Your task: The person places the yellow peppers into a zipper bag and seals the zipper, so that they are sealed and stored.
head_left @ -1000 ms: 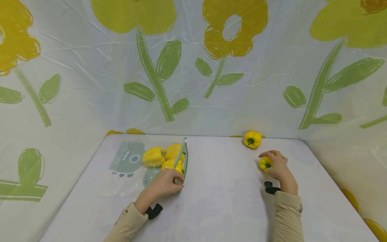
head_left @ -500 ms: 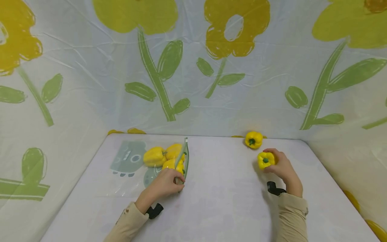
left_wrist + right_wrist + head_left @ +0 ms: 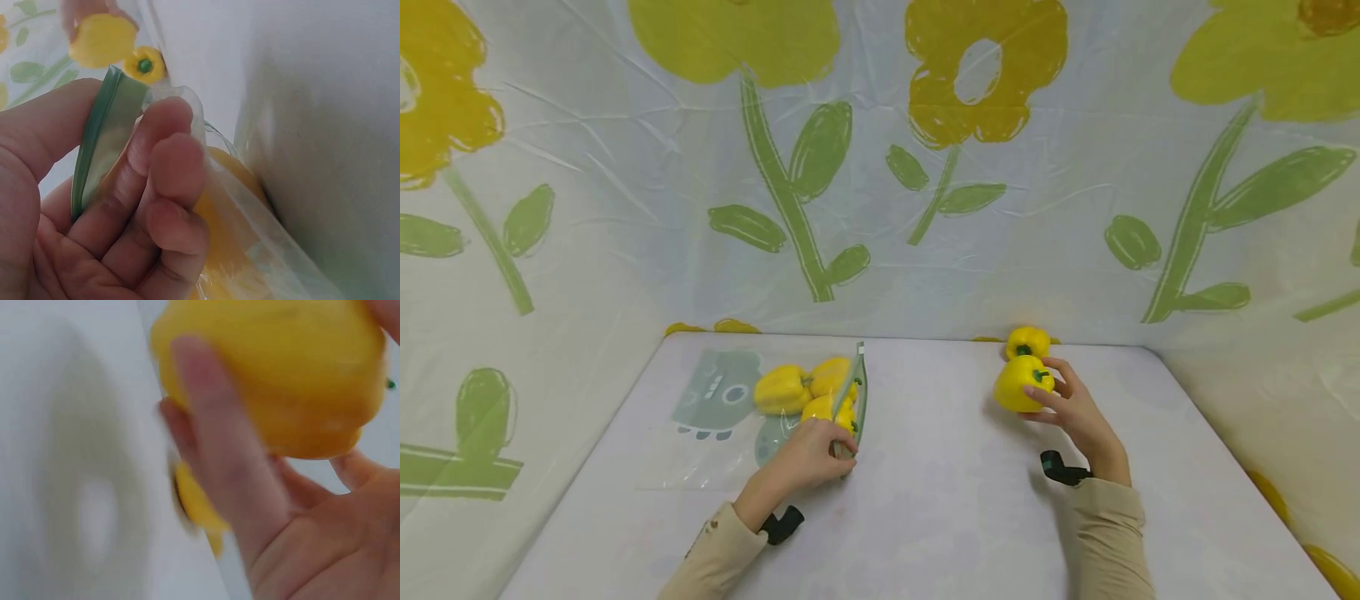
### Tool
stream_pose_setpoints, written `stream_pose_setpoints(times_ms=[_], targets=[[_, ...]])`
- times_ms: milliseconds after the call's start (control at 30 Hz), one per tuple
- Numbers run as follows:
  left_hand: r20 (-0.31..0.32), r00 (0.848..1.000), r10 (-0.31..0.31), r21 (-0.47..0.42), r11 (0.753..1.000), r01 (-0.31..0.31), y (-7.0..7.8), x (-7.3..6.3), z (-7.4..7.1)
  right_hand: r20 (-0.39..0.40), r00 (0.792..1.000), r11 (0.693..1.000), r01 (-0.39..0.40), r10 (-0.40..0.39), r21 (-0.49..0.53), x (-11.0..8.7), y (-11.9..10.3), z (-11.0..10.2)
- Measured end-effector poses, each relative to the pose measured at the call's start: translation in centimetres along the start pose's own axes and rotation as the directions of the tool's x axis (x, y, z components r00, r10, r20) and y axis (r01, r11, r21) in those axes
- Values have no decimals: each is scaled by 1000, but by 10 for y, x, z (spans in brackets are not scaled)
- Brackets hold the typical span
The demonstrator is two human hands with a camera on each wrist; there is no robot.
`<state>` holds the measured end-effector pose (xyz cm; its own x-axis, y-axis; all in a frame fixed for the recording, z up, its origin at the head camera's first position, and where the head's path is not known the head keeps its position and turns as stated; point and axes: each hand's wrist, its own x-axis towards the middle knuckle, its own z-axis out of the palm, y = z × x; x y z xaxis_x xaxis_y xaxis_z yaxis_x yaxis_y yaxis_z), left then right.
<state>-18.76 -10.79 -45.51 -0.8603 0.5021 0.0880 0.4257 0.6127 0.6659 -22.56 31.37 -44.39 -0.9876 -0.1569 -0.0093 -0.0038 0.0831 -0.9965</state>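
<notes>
My left hand (image 3: 808, 454) pinches the green-edged mouth of a clear zip bag (image 3: 700, 462) lying on the left of the table. Inside the bag several yellow bell peppers (image 3: 781, 390) lie close together behind the printed plastic. In the left wrist view the green zip strip (image 3: 94, 147) passes between thumb and fingers. My right hand (image 3: 1078, 417) grips a yellow bell pepper (image 3: 1017, 385) by its side, its green stem turned toward the palm. The right wrist view shows fingers spread around that pepper (image 3: 275, 381), with its shadow on the table beside it.
Another yellow bell pepper (image 3: 1027, 341) sits at the table's back edge, partly overlapped by the held one. A flower-printed sheet (image 3: 865, 167) rises behind and at both sides of the white table (image 3: 940, 508). Black wrist mounts (image 3: 784, 525) show at both sleeves.
My right hand has lifted the pepper and carried it leftward, turning it so its stem faces right. My left hand stays at the bag's mouth.
</notes>
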Motion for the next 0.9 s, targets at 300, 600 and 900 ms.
stream_pose_setpoints(times_ms=[300, 600, 900], targets=[[4, 1000, -9, -11, 1000, 9, 0, -1, 0, 98, 992, 935, 42, -81, 353, 18, 7, 33], [1, 1000, -11, -18, 1000, 11, 0, -1, 0, 110, 989, 897, 40, -98, 440, 28, -5, 76], [8, 1000, -16, -5, 1000, 16, 0, 0, 0, 137, 983, 919, 59, -121, 391, 32, -35, 115]])
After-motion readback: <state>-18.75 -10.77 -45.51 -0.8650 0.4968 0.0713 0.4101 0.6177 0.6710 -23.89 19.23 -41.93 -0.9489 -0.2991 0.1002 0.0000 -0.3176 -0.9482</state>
